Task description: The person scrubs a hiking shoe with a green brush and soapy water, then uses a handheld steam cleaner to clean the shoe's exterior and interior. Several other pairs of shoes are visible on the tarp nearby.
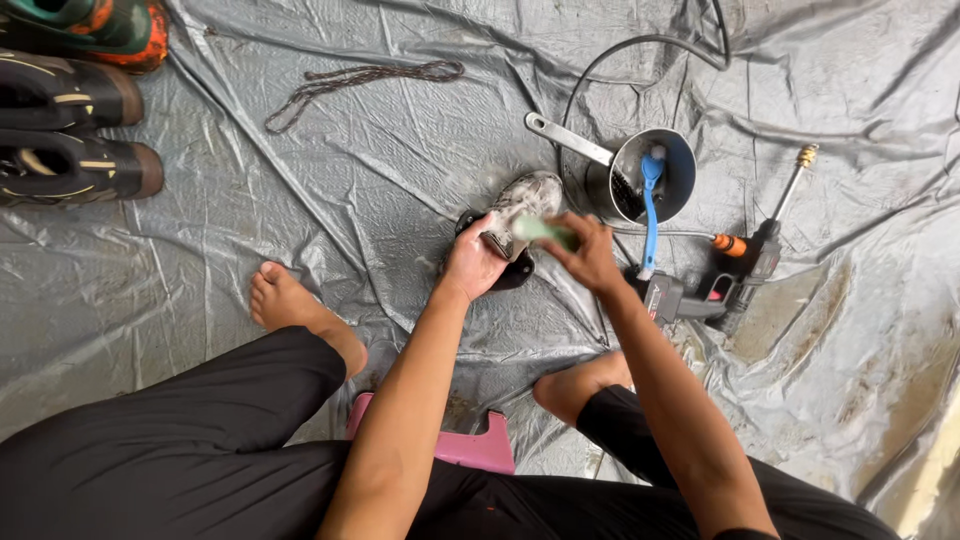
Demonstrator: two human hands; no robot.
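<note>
A soapy grey-and-black shoe (522, 204) is held up over the grey tarp, sole side toward me. My left hand (472, 262) grips it from below at the heel end. My right hand (588, 255) is closed on a small green brush (545, 232), blurred by motion, pressed against the shoe's side. Foam covers the shoe's toe.
A metal pot (668, 152) with a long handle holds a blue-handled brush (650, 205). A cordless spray gun (735, 275) with a hose lies at right. Boots (70, 165) stand at the top left, shoelaces (360, 78) lie above, and a pink stool (485, 450) sits under me.
</note>
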